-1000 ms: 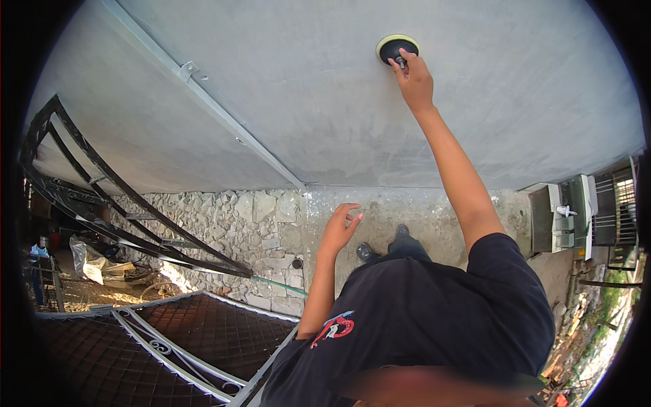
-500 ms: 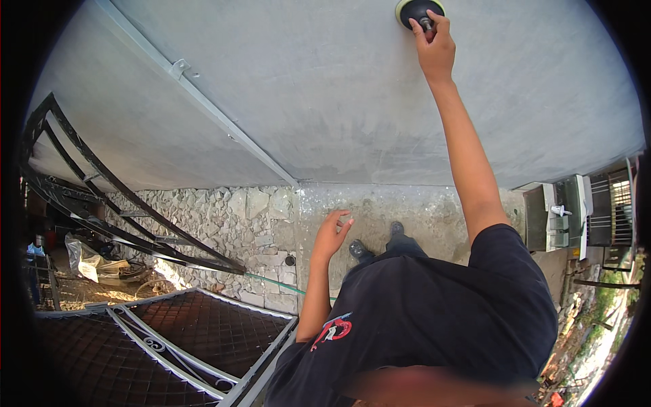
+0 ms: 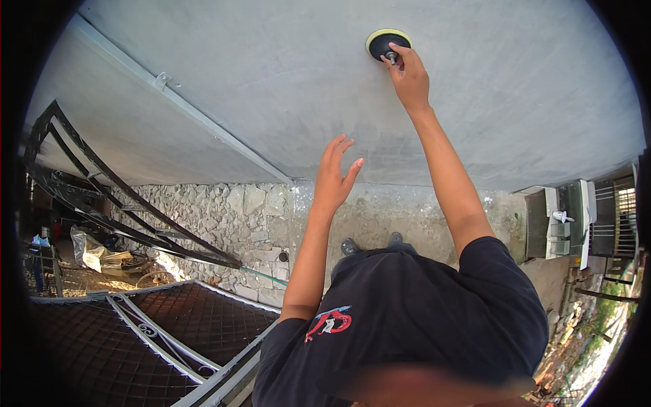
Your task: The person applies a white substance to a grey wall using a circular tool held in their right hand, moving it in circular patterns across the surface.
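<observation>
My right hand (image 3: 409,73) grips the metal shank of a round sanding pad (image 3: 381,45), black-backed with a pale yellow rim. The pad's face lies against the grey plastered wall (image 3: 271,81); whatever covers that face is hidden. Lower and to the left, my left hand (image 3: 336,175) is raised in front of the wall, fingers apart and nothing in them. I cannot tell whether its fingertips touch the wall.
A pale metal strip (image 3: 183,100) with a bracket runs slantwise along the wall. At left stand a black curved metal frame (image 3: 146,215) and a mesh gate (image 3: 196,325). Rough stone paving (image 3: 224,217) borders concrete. A sink unit (image 3: 553,220) stands at right.
My right hand and the sanding pad have moved left and down the wall. My left hand has risen from beside my body to in front of the wall, fingers spreading.
</observation>
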